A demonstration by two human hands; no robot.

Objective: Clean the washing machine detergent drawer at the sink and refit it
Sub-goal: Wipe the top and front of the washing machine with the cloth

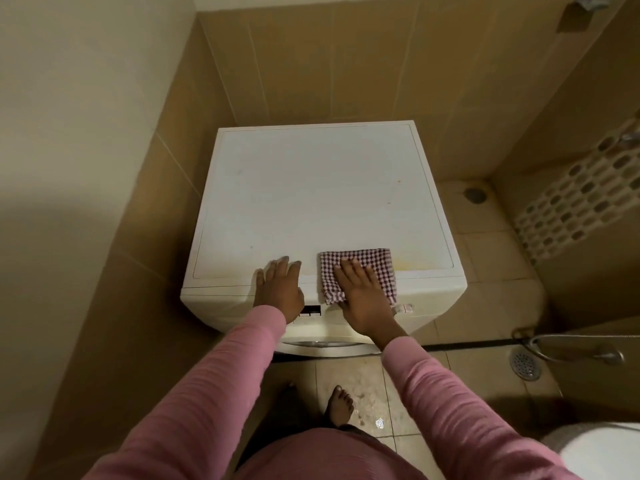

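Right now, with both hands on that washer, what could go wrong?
The bare foot stands beside what looks like a wet patch on the tiles, so slipping seems possible. The checkered cloth under the right hand overhangs the front edge of the washer; if damp, it might drip onto the buttons.

I can read no word, brand or number here. The small dark display (310,310) on the front panel of the washing machine (311,188) is too small and blurred for me to make out any figures. The checked cloth (379,268) under my right hand (360,294) shows only its woven pattern.
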